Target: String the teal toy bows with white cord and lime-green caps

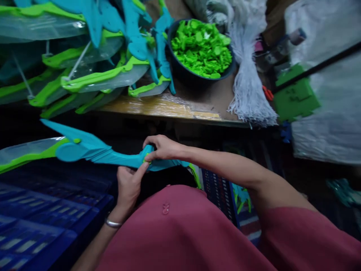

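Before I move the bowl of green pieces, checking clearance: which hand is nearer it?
Right. In view, the right hand is below and left of the bowl; the left hand, lower and farther left.

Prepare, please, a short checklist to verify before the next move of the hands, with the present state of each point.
1. Left hand on the turquoise part: ok, thumb near the small green piece.
2. Right hand on the same part: ok, thumb also at that piece.
3. Small green piece fully seated: cannot tell, the thumbs partly cover it.
4. Green round head visible near the part's other end: ok.
5. Loose green pieces available: ok, heaped in the dark bowl.
6. White strings away from both hands: ok, they hang over the bench edge.
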The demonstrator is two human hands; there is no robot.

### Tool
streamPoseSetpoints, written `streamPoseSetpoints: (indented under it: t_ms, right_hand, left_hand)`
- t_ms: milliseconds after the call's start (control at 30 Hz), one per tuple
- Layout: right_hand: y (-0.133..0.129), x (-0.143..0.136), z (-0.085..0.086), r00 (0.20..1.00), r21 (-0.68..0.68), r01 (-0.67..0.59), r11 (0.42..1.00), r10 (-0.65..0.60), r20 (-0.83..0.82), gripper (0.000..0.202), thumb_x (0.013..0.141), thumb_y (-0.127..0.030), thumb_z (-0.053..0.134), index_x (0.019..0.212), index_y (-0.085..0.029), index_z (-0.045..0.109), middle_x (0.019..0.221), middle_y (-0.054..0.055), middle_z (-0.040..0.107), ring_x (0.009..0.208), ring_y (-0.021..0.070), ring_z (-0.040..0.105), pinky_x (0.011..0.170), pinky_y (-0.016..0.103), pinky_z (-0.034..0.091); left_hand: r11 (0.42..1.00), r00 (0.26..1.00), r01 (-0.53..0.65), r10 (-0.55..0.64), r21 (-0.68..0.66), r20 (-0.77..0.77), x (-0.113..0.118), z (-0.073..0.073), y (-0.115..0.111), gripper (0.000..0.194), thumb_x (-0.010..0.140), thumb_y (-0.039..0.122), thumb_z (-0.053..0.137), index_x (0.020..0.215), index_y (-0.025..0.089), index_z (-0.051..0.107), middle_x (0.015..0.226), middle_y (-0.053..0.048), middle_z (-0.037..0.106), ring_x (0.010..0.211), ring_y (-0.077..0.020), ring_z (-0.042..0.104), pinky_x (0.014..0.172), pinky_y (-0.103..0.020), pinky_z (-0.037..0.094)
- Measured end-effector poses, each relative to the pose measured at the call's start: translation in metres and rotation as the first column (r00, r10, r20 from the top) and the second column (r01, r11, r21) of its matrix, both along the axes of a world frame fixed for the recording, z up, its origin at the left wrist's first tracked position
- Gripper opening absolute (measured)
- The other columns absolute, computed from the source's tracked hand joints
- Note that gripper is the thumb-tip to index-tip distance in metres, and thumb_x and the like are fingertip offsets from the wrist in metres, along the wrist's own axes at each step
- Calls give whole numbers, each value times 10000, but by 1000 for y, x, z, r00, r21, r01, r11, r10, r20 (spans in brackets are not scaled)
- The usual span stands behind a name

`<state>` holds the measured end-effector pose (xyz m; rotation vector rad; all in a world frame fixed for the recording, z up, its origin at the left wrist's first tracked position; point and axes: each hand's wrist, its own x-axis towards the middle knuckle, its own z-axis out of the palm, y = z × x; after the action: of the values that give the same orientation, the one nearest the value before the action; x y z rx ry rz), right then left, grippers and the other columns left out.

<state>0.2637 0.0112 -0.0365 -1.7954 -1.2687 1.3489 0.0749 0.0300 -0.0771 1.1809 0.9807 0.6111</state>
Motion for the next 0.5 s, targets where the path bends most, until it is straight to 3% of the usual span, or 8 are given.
streamPoseSetpoints:
  t_ms: [200, 400, 500]
  right_hand:
    - [-24, -7, 9, 996, 94, -20, 995, 12, 84, 287, 714, -140, 865, 927, -160, 674, 753, -68, 597, 731, 120, 568, 648, 213, 379]
    - [-101, -23, 31, 973, 323, 54, 945, -122, 194, 272, 776, -187, 831, 985, -158, 660, 890, -28, 629, 820, 134, 561, 691, 225, 375]
    - [-147, -22, 47, 961, 483, 115, 868, -221, 168, 370, 812, -240, 814, 1136, -175, 647, 1001, -1, 672, 914, 152, 608, 766, 241, 431]
  left_hand:
    - [988, 984, 75, -51, 135, -169, -8, 11, -17, 335, 735, 417, 844, 848, 123, 729, 803, -48, 753, 710, -198, 686, 718, -308, 580]
    - [950, 978, 198, -175, 240, -115, -7, 35, -59, 356, 734, 400, 824, 925, 109, 752, 884, -90, 776, 821, -244, 725, 791, -332, 583]
    - [890, 961, 274, -264, 365, -79, 0, 54, -76, 317, 773, 392, 818, 957, 140, 759, 942, -76, 775, 887, -244, 721, 846, -335, 576]
